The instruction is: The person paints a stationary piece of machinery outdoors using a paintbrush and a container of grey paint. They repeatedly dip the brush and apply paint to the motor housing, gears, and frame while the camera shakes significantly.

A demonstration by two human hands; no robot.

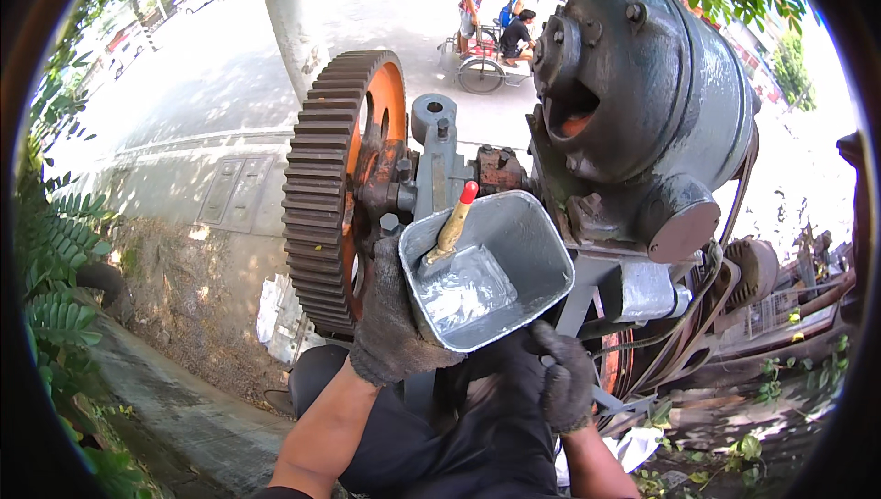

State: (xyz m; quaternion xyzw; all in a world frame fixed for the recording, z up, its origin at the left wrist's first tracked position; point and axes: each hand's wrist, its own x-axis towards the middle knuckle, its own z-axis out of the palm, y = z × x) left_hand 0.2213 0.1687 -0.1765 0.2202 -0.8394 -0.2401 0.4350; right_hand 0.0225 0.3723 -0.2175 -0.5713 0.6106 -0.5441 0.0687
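Observation:
My left hand (390, 325), in a dark knitted glove, grips a squarish tin (532, 242) coated with silver-grey paint, with a pool of paint in its bottom. A paintbrush (452, 228) with a wooden handle and red tip leans inside the tin against its left wall. My right hand (562, 375), also gloved, rests just below the tin with fingers curled; I cannot tell whether it holds anything. Right behind the tin stands an old machine with a large toothed gear wheel (321, 187) with orange spokes and a big grey-painted round housing (661, 105).
A belt and pulley (748, 270) sit at the machine's right, above scrap and weeds. A tree trunk (289, 13) rises behind the gear. Several people with a tricycle cart (482, 63) are on the sunlit road beyond. Ferns (55, 260) line the left side.

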